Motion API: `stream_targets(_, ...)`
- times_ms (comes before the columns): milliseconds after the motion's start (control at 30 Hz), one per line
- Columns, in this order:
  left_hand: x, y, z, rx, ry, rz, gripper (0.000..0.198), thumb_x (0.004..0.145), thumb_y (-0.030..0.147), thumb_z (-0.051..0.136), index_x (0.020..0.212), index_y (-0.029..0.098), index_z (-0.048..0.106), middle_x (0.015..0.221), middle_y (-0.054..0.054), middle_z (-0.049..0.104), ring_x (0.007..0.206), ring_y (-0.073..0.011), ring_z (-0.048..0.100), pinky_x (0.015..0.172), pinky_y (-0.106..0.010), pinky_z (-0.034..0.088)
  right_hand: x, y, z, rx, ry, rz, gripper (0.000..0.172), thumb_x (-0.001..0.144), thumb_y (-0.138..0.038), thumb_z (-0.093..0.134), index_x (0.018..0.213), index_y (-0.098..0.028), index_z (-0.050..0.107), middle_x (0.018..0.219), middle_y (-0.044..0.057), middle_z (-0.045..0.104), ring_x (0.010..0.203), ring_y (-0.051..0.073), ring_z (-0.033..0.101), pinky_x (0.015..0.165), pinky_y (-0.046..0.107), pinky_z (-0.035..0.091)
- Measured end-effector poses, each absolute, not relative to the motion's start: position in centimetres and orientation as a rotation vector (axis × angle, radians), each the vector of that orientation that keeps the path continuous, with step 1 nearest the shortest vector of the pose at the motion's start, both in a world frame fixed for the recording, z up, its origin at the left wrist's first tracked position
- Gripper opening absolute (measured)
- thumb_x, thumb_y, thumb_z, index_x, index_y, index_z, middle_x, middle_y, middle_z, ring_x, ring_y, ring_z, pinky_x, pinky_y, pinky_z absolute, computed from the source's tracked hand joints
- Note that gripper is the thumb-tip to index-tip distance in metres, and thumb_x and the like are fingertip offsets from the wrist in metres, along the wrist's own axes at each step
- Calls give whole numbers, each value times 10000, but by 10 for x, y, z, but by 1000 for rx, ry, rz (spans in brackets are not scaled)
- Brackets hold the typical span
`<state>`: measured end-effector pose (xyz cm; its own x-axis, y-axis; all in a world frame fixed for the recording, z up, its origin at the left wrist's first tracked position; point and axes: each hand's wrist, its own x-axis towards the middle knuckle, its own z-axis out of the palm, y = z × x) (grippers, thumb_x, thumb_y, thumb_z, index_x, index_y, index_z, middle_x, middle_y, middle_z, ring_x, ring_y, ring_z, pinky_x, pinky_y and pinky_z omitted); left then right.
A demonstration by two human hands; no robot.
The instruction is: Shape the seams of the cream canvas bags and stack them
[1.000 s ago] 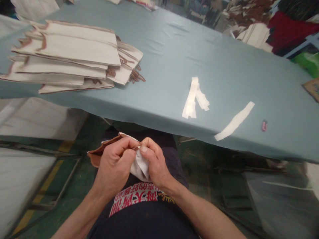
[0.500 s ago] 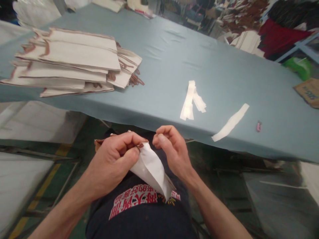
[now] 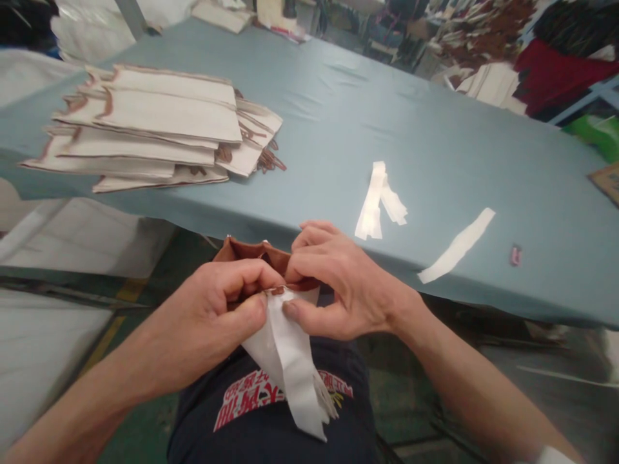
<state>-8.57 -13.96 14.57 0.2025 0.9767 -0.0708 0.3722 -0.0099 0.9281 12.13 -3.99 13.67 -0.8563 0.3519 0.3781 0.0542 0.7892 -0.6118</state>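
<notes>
Head view is showing a stack (image 3: 145,129) lying at ten o'clock on the table (image 3: 329,116). Below the table edge, the left hand (image 3: 220,309) is pinching the top of a strip (image 3: 294,367) that is hanging over the lap at six o'clock. Touching it, the right hand (image 3: 343,283) is gripping the pouch (image 3: 256,252) by its edge. Scraps (image 3: 374,200) are lying at two o'clock.
</notes>
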Motion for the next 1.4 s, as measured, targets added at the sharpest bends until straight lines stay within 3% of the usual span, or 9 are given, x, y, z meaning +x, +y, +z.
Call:
stream_targets(100, -85, -142, 142, 1635, 1378, 821, 248, 907, 196, 541, 850, 241, 778, 686, 83, 729, 580, -95, 610, 498, -139, 444, 121, -40, 134, -328, -2545, 882, 169, 866, -274, 580, 727, -241, 490, 655, -62, 448, 667, 156, 458, 843, 370, 411)
stream_targets(300, -77, -149, 143, 1987, 1526, 906, 246, 907, 122, 518, 871, 253, 724, 657, 110, 710, 444, -71, 556, 499, -200, 431, 121, -45, 130, -469, -2558, 952, 169, 931, -277, 560, 777, -213, 587, 681, -37, 570, 641, 139, 474, 710, 325, 349)
stream_targets(433, -74, -152, 138, 2213, 1620, 903, 255, 930, 101, 463, 945, 244, 674, 735, 54, 758, 542, -129, 706, 564, -260, 517, 118, -50, 123, -559, -2432, 1063, 159, 870, -235, 573, 714, -207, 557, 620, -68, 486, 586, 108, 389, 651, 300, 302)
stream_targets(600, -73, -156, 121, 2406, 1616, 994, 326, 958, 10, 470, 1121, 249, 618, 882, 34, 816, 732, -150, 814, 742, -245, 634, 113, -63, 111, -727, -2164, 1417, 119, 818, -229, 586, 703, -203, 569, 604, -83, 447, 547, 82, 390, 572, 252, 286)
stream_targets(700, -76, -158, 114, 2497, 1552, 1078, 353, 972, -37, 478, 1129, 250, 611, 943, 15, 838, 831, -146, 841, 826, -223, 664, 111, -69, 109, -765, -1971, 1682, 150, 807, -263, 620, 683, -209, 556, 602, -83, 431, 553, 84, 363, 523, 229, 279)
stream_targets(867, -83, -164, 103, 2505, 1396, 1103, 372, 990, -3, 531, 1209, 285, 617, 995, -26, 861, 833, -160, 839, 767, -234, 691, 112, -75, 109, -667, -1564, 2181, 330, 781, -369, 819, 680, -206, 550, 601, -100, 378, 541, 73, 296, 482, 204, 282)
stream_targets(967, -88, -164, 93, 2462, 1323, 1168, 391, 966, 19, 587, 1252, 282, 627, 1053, -62, 868, 901, -192, 849, 789, -270, 701, 111, -81, 100, -627, -1353, 2317, 406, 816, -488, 845, 710, -206, 574, 590, -88, 431, 513, 74, 317, 466, 205, 293)
stream_targets(1167, -86, -151, 77, 2428, 1221, 1342, 416, 940, 17, 608, 1263, 272, 666, 1082, -70, 861, 913, -206, 846, 792, -305, 699, 102, -95, 80, -723, -1103, 2343, 562, 820, -704, 829, 722, -216, 568, 573, -64, 498, 458, 75, 336, 415, 214, 262)
stream_targets(1400, -78, -162, 87, 2274, 1385, 1342, 366, 947, 77, 613, 1238, 287, 684, 980, 2, 854, 793, -175, 809, 756, -283, 645, 123, -85, 107, -712, -1462, 2141, 457, 890, -520, 841, 717, -193, 574, 608, -77, 458, 518, 66, 322, 465, 201, 262)
